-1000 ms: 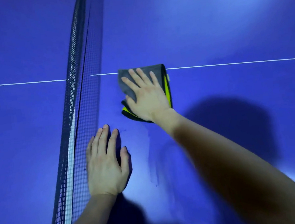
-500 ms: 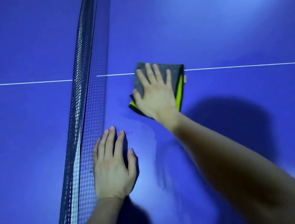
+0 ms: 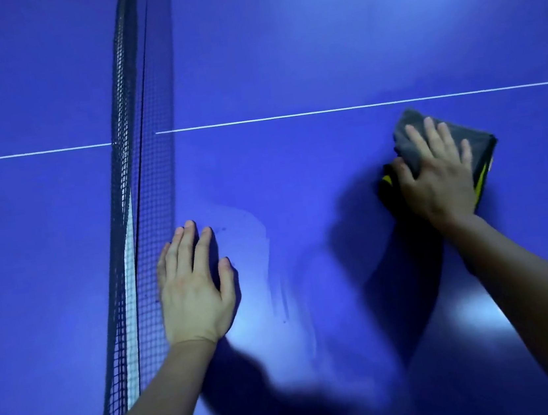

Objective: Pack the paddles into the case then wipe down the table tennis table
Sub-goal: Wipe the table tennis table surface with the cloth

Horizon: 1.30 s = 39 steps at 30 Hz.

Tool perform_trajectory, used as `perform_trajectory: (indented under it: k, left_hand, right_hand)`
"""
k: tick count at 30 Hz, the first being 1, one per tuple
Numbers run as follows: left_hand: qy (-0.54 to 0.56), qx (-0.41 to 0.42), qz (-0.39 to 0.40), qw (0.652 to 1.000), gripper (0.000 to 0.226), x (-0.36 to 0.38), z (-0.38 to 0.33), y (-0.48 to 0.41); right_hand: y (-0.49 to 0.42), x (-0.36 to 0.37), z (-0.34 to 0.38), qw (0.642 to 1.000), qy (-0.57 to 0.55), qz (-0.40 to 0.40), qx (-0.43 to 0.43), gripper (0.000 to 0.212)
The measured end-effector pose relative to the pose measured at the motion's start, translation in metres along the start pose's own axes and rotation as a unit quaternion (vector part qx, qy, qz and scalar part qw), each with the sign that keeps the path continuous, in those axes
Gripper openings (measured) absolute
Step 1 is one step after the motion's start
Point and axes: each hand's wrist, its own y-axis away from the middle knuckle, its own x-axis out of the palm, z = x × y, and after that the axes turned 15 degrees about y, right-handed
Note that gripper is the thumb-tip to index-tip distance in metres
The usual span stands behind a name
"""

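Spread fingers of the right hand press flat on a folded grey cloth with yellow-green trim, just below the white centre line. The left hand lies flat, fingers together, holding nothing, touching the black mesh net. Smooth glossy blue table tennis table stretches bare between and beyond both hands.

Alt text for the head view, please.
A right hand presses a folded grey and yellow cloth flat on a blue table tennis table. The left hand rests palm down beside the net.
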Motion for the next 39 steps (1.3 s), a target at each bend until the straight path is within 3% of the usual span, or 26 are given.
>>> perform_trajectory:
  k: [3,7,10,14,19,21,23,27,30,34,37,39]
  left_hand:
    - [0.001,0.003,-0.002,1.0,0.055,0.001,0.001,0.0]
    - [0.003,0.015,-0.011,1.0,0.052,0.001,0.002,0.0]
    - [0.005,0.017,-0.015,1.0,0.052,0.001,0.001,0.001]
    - [0.003,0.004,-0.009,1.0,0.053,0.0,0.001,0.0]
    - [0.003,0.007,0.002,1.0,0.053,0.001,0.003,-0.001]
    - [0.001,0.01,0.001,1.0,0.051,0.002,0.003,0.0]
    - [0.004,0.013,-0.007,1.0,0.048,0.001,0.004,0.0]
    - [0.018,0.026,-0.041,0.999,0.041,-0.003,0.003,0.004]
    - [0.062,-0.051,-0.079,0.994,0.037,-0.015,0.0,0.025]
    - [0.049,-0.036,-0.055,0.997,0.032,-0.027,-0.022,0.086]
    - [0.039,-0.025,-0.022,0.999,0.033,-0.025,-0.035,0.134]
    - [0.036,-0.021,-0.003,0.999,0.035,-0.025,-0.04,0.163]
  right_hand:
    - [0.014,-0.008,0.063,0.999,0.002,0.014,0.046,0.081]
    - [0.061,-0.029,0.203,0.99,0.002,-0.02,-0.138,0.078]
    - [0.08,-0.038,0.241,0.974,-0.022,-0.007,-0.225,0.074]
    - [0.077,-0.014,0.135,0.966,-0.066,-0.063,-0.244,0.069]
    - [0.099,-0.004,-0.043,0.998,-0.014,-0.024,-0.05,0.074]
    - [0.106,-0.006,-0.042,0.999,0.008,0.004,0.035,0.076]
    - [0.115,-0.013,0.005,0.998,0.013,0.016,0.067,0.078]
    - [0.162,-0.032,0.147,0.994,0.001,-0.008,-0.111,0.078]
    - [0.187,-0.045,0.199,0.979,-0.002,0.009,-0.204,0.076]
    - [0.192,-0.028,0.123,0.973,-0.053,-0.031,-0.224,0.072]
    - [0.212,-0.015,0.004,0.99,-0.036,-0.042,-0.128,0.072]
    - [0.228,-0.015,-0.063,0.999,-0.014,-0.008,-0.045,0.075]
